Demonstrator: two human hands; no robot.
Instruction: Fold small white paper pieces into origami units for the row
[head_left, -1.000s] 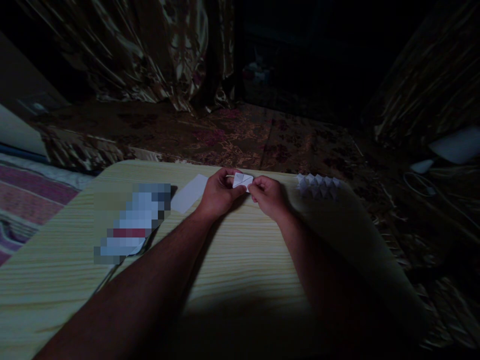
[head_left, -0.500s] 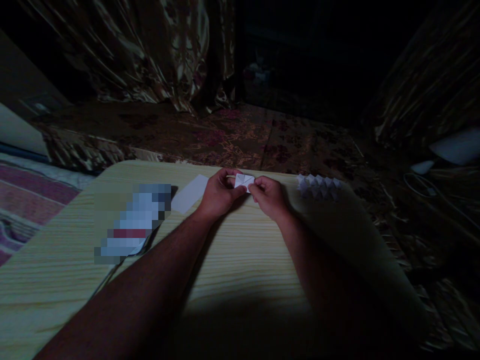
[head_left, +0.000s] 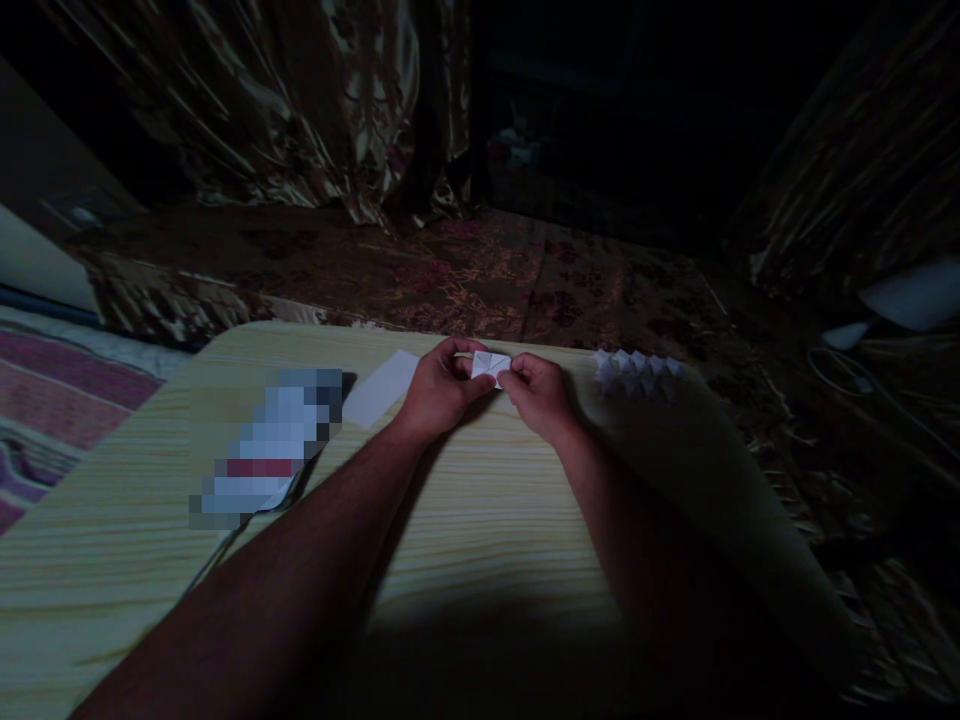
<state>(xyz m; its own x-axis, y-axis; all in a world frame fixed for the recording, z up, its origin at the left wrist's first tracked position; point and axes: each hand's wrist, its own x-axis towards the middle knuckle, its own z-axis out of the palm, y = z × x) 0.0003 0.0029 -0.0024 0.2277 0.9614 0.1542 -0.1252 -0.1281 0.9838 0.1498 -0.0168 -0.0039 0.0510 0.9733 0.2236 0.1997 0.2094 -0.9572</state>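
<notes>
Both my hands meet near the far edge of a pale wooden table (head_left: 480,520). My left hand (head_left: 439,385) and my right hand (head_left: 536,392) pinch a small folded white paper piece (head_left: 489,365) between their fingertips, just above the tabletop. A flat white slip of paper (head_left: 381,388) lies to the left of my left hand. To the right of my right hand, a row of several folded white paper pieces (head_left: 636,371) sits at the table's far right corner.
A blurred, pixelated object (head_left: 266,448) lies on the table's left part. Beyond the table a dark floral cloth (head_left: 450,270) covers the floor, with shiny curtains (head_left: 247,100) behind. White objects and a cable (head_left: 870,340) lie at the right. The room is very dim.
My fingers have closed in slightly on the folded paper piece, which now shows a little smaller between them. My arms and the other things on the table have not moved.
</notes>
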